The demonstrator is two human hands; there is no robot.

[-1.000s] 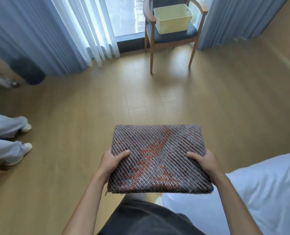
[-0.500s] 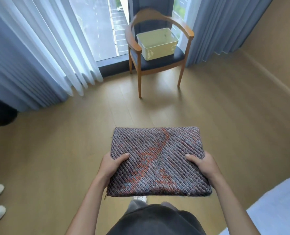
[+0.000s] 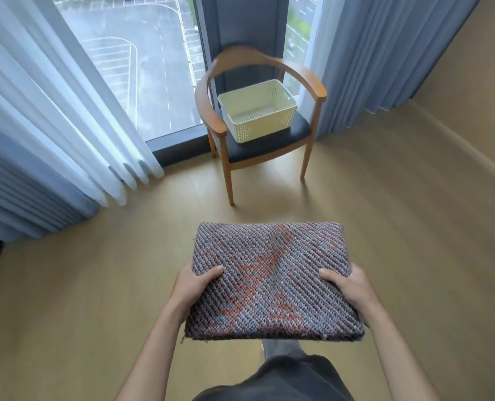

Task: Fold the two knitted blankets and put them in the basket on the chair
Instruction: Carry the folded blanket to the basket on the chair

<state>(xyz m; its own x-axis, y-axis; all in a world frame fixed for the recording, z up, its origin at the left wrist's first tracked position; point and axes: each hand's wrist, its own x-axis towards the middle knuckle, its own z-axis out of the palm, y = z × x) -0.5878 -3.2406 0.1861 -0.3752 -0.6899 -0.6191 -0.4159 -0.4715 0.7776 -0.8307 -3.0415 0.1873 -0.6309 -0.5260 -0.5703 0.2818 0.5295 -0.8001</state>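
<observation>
At the far left, a pleated blue-grey curtain [image 3: 14, 204] hangs down to the light wooden plank floor [image 3: 95, 285], with a white sheer curtain [image 3: 52, 111] beside it. Next comes the tall window [image 3: 142, 68], looking onto a wet paved lot.

Low in the view, the left hand [image 3: 194, 287] grips the left edge of a folded knitted blanket in grey-purple yarn with orange-red patches [image 3: 272, 279]. Its thumb lies on top and its fingers are hidden beneath. The blanket is held flat in the air above the floor, in front of the person and well short of the chair.

Beyond it, a wooden armchair with a curved back and dark padded seat [image 3: 257, 147] stands against the window. On its seat is a cream perforated plastic basket [image 3: 263, 125], whose holed bottom shows.

The right hand [image 3: 353, 287] clasps the blanket's right edge in the same way, thumb on top. The hands are apart, one at each side.

Further right, another blue-grey curtain [image 3: 370, 68] hangs beside a tan wall [image 3: 472, 68].
</observation>
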